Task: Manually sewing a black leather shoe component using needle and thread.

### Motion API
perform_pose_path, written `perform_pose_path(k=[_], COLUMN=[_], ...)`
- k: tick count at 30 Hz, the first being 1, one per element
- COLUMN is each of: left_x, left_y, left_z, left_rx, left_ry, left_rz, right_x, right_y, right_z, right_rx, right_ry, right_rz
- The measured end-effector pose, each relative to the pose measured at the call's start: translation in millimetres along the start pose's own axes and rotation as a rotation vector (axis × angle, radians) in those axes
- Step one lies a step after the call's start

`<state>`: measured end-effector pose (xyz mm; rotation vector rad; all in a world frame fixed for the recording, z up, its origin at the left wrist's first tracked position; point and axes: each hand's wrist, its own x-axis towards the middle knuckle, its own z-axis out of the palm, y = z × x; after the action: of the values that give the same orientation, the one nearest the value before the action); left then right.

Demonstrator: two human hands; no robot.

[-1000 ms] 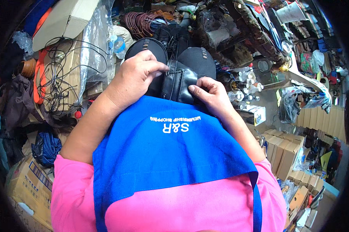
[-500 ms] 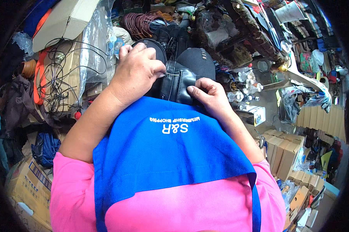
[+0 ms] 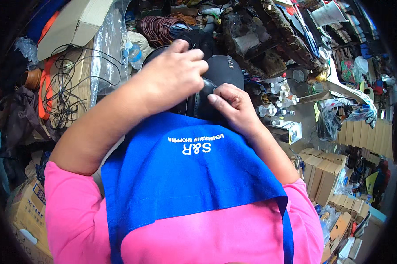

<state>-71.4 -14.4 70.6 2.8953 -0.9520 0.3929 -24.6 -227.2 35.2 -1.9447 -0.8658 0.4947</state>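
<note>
A black leather shoe or boot [image 3: 220,72] rests on a blue apron [image 3: 185,176] across my lap. My left hand [image 3: 172,79] lies over its top, fingers curled around the upper edge. Just right of it, my right hand [image 3: 233,105] pinches the dark leather at the side with thumb and fingers. Most of the shoe is hidden under both hands. I wear a pink shirt [image 3: 71,211].
Cardboard boxes [image 3: 71,26] and tangled black wires [image 3: 62,88] lie at the left with a plastic bag. A coil of brown cord [image 3: 156,26] sits at the top. Small bottles [image 3: 273,101] and stacked tan boxes [image 3: 321,176] crowd the right side.
My left hand has slid up and right over the top of the shoe. My right hand has shifted slightly up along the leather side, still pinching it.
</note>
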Motion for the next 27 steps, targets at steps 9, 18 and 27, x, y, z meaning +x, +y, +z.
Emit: perform_pose_path(k=[9,18,27], left_x=[-8,-4,-12], left_y=[-28,-32,-22], left_z=[13,26,41], left_rx=[-0.373,-0.785,-1.173], left_ry=[-0.005,-0.067,-0.017], left_rz=[-0.144,-0.237,-0.619], right_x=[1,2,13], right_y=[16,17,22], right_z=[-3,7,18], right_rx=[-0.439,-0.442,-0.572], right_ry=[0.160,0.112,0.207], right_rz=[-0.354,-0.296,-0.280])
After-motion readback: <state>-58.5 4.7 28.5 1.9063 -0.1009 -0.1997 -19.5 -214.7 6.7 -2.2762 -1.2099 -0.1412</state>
